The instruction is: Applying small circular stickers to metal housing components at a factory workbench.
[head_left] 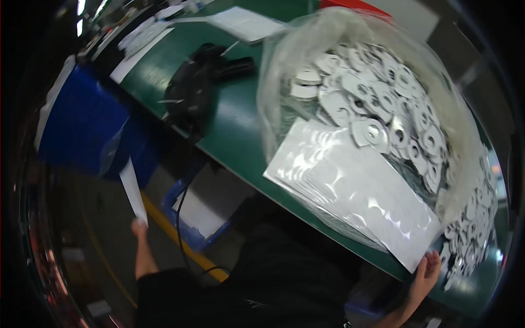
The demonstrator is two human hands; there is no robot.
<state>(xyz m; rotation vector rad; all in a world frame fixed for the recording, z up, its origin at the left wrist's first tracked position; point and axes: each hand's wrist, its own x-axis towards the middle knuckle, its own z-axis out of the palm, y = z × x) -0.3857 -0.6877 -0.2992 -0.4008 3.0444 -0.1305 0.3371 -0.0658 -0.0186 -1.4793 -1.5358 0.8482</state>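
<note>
My left hand (139, 228) is stretched out low at my left side, pinching a thin white strip of paper (133, 188) that points up toward a blue bin (82, 123). My right hand (426, 270) rests at the near corner of a stack of glossy silver sheets (355, 188) lying on the green table (235, 136); fingers touch the stack's edge. Behind the sheets stands a clear plastic bag (306, 38) full of small flat grey-white parts with holes (383, 104).
A black tool with a cable (199, 82) lies on the table left of the bag. White papers (246, 23) lie at the far end. More loose parts (476, 229) are spread on the right. A blue frame and yellow line (180, 240) are on the floor.
</note>
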